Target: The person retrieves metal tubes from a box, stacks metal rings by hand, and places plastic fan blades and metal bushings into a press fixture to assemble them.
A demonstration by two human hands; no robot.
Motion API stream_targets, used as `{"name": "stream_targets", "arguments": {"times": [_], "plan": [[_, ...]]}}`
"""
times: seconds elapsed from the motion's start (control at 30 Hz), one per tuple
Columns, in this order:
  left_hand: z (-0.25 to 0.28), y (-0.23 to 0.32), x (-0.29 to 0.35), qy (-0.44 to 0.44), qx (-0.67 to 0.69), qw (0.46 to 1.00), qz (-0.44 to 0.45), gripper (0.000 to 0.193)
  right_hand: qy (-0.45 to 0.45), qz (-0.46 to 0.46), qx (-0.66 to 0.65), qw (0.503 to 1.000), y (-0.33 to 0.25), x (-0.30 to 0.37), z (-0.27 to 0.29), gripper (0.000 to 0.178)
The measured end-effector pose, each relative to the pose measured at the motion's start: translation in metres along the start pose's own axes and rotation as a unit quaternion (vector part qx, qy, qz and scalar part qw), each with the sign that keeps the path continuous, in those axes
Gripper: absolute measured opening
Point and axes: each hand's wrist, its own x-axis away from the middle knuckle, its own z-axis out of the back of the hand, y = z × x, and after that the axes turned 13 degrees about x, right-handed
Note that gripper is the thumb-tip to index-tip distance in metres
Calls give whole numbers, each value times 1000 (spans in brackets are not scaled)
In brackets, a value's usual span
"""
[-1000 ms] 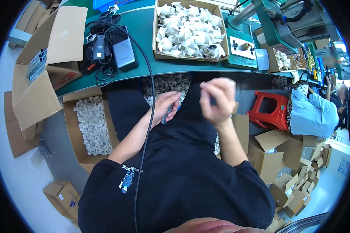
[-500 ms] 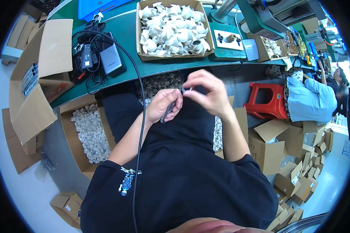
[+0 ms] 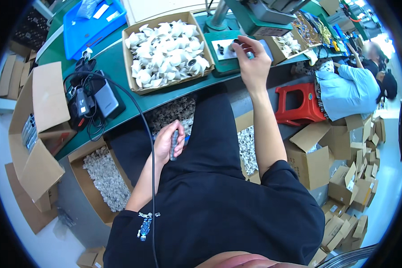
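Over my lap, my left hand (image 3: 166, 139) is closed around a short stack of dark grey ring-like pieces (image 3: 173, 146), held roughly upright. My right hand (image 3: 255, 61) reaches out to the bench, fingers curled in a pinch over the white plate (image 3: 227, 54) of a green bench press. Something small and dark shows at its fingertips; the fingers hide most of it and the fixture post under them. Left of the press stands an open cardboard box (image 3: 131, 85) full of white plastic impellers (image 3: 167, 51).
A black cable (image 3: 143, 114) hangs across in front of my left forearm. Chargers and a grey power unit (image 3: 107, 100) lie at the bench's left, near a blue tray (image 3: 71, 40). Boxes of small parts (image 3: 105, 178) flank my legs. A red stool (image 3: 299, 105) and another person are at right.
My right hand has left the stack and moved forward and right to the press plate. My left hand has lowered slightly toward my lap, still holding the stack. The view has shifted.
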Motion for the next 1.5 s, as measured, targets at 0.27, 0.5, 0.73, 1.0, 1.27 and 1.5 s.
{"name": "stream_targets", "arguments": {"times": [0.27, 0.5, 0.73, 1.0, 1.27, 1.5], "plan": [[5, -1, -5, 52, 4, 999, 9, 35, -127, -38, 156, 979, 0, -55, 58, 28], [18, -7, -5, 64, 16, 998, 25, 33, -294, -77, 399, 865, 139, -145, 60, 37], [19, -9, 0, 71, 11, 997, 21, 32, -271, -23, 395, 878, 170, -158, 40, 36], [38, -8, 8, 91, 18, 996, 20, 31, -172, -138, 67, 973, 130, -146, 70, 28], [38, -7, 2, 105, 16, 994, 21, 30, -327, -211, -185, 902, 45, -91, 72, 33], [38, -5, -1, 99, 18, 995, 28, 29, -442, -278, -198, 830, 14, -78, 49, 32]]}}
